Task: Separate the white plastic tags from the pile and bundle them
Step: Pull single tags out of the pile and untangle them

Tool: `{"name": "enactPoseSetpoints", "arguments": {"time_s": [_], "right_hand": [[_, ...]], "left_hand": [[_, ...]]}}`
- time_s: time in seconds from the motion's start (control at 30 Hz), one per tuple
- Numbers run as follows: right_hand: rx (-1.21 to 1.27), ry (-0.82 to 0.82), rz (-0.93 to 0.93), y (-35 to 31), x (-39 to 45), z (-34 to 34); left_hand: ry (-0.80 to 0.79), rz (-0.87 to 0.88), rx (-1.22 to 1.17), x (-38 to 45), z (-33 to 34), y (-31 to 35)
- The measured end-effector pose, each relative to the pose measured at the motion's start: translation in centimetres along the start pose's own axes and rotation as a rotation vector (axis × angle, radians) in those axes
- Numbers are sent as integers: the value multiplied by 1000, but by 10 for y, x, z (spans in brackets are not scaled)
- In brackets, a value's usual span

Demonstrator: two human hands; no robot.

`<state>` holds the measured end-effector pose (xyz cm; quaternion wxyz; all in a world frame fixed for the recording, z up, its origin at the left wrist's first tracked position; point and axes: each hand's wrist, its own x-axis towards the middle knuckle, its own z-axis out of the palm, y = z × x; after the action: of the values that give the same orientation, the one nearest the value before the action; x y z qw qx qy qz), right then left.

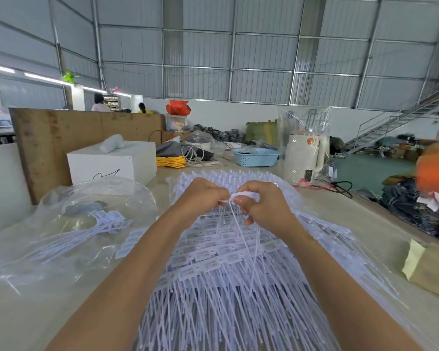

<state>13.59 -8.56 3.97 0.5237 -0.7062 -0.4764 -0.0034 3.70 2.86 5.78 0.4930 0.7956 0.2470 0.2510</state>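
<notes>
Both hands, left hand (203, 196) and right hand (261, 203), fingers curled, pinch a small bunch of white plastic tags (235, 196) between them, strands trailing down onto the pile (226, 262) directly beneath, clear bag (69, 224) lying left of it.

White tags (213, 262); yellow cable coil (171, 162); blue perforated basket (255, 156); red bag (178, 107).
</notes>
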Motion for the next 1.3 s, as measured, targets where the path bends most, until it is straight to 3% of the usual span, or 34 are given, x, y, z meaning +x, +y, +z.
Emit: {"name": "enactPoseSetpoints", "arguments": {"time_s": [0.07,0.13,0.2,0.27,0.4,0.53,0.73,0.8,0.93,1.07,1.17,1.3], "right_hand": [[-210,44,-78,6,3,-1],[-337,110,-38,15,7,-10],[-102,195,143,24,8,-26],[293,312,327,27,9,-48],[609,451,408,22,13,-83],[692,315,400,14,13,-87],[411,-115,374,-4,7,-58],[263,-187,340,-7,5,-40],[321,-197,326,-7,2,-21],[327,-97,274,-6,5,-25],[399,-85,241,-6,5,-27],[389,-104,192,-6,4,-24]], "left_hand": [[-67,-51,1,-2,-3,2],[-137,-45,-4,-3,-5,5],[-126,53,30,-4,-6,9],[-129,169,71,-6,-5,13],[-141,244,139,-8,3,16],[-155,271,295,-6,4,11],[-225,289,333,-5,6,3],[-210,315,310,-5,6,2],[-135,376,293,-2,3,2],[-33,254,68,1,3,1],[-65,129,-111,2,4,2],[-106,100,-213,2,6,2]]}}
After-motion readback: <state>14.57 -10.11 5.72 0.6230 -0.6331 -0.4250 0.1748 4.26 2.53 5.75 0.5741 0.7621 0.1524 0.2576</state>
